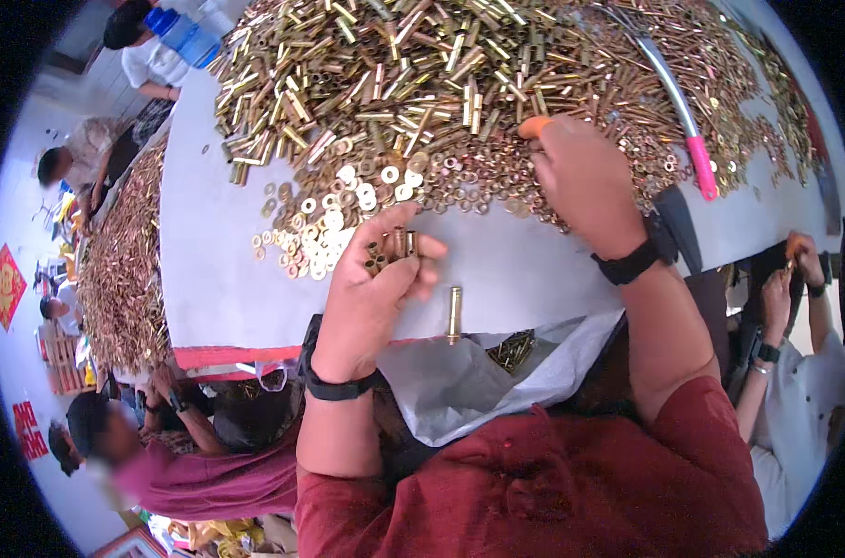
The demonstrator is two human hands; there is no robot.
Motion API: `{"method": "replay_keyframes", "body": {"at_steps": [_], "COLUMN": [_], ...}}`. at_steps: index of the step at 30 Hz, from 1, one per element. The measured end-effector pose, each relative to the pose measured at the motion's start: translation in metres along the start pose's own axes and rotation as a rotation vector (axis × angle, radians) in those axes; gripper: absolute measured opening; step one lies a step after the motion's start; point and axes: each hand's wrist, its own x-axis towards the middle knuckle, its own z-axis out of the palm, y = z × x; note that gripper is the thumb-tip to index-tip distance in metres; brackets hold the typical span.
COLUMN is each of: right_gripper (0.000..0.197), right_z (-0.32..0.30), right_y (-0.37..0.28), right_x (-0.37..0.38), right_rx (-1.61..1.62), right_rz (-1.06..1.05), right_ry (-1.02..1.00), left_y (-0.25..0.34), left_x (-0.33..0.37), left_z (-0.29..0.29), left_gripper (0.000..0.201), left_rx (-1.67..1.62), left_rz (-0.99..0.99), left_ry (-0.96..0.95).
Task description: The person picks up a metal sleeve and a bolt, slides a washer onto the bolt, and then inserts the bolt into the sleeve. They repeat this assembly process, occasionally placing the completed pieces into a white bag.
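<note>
My left hand [378, 284], palm up, has its fingers curled around several short brass-coloured metal sleeves [402, 244], their hollow ends showing. Below and right of it, a single sleeve-type bolt [454, 314] lies near the table's front edge. My right hand [585, 181] is at the near side of a heap of small nuts [478, 181], fingers bent down into it, an orange finger cover [534, 127] on one fingertip. Whatever its fingertips pinch is hidden. Shiny flat washers [329, 223] lie scattered beyond my left hand.
A large pile of metal sleeves [376, 74] covers the table's far part. A pink-handled metal tool [699, 163] lies at right. Below the front edge hangs an open white sack [441, 400] with bolts [512, 352] inside. Co-workers sit at left and right; another heap [125, 270] covers the left table.
</note>
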Motion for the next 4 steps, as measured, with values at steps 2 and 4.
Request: {"method": "replay_keyframes", "body": {"at_steps": [2,4], "right_gripper": [0.02,0.026], "right_z": [0.0,-0.005], "right_y": [-0.004,-0.015], "right_x": [0.003,0.007], "right_rx": [0.039,0.096], "right_rz": [-0.005,0.065], "right_ry": [-0.002,-0.029], "left_y": [0.001,0.003], "left_x": [-0.001,-0.004], "left_z": [0.002,-0.008], "left_gripper": [0.044,0.046], "left_rx": [-0.106,-0.115], "left_rz": [-0.049,-0.092], "left_ry": [0.076,0.051]}}
